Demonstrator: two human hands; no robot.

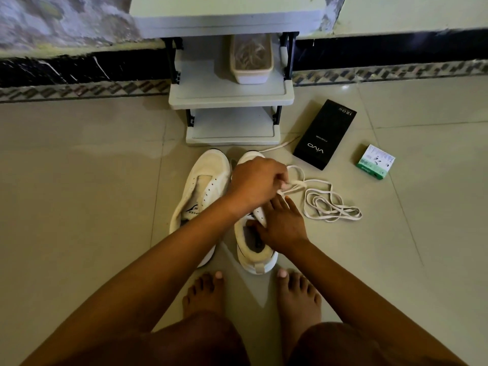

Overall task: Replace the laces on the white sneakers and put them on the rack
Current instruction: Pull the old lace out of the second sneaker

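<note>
Two white sneakers stand side by side on the tiled floor in front of my bare feet. The left sneaker has no lace in its eyelets. My left hand reaches across the right sneaker and pinches a white lace near its end. The rest of that lace lies coiled on the floor to the right. My right hand rests on the right sneaker's tongue and opening, fingers spread, thumb inside the collar. The white rack stands just beyond the shoes.
A pale tub with tangled laces sits on the rack's middle shelf. A black phone box and a small green-and-white box lie on the floor to the right. Another lace end trails by the rack's base.
</note>
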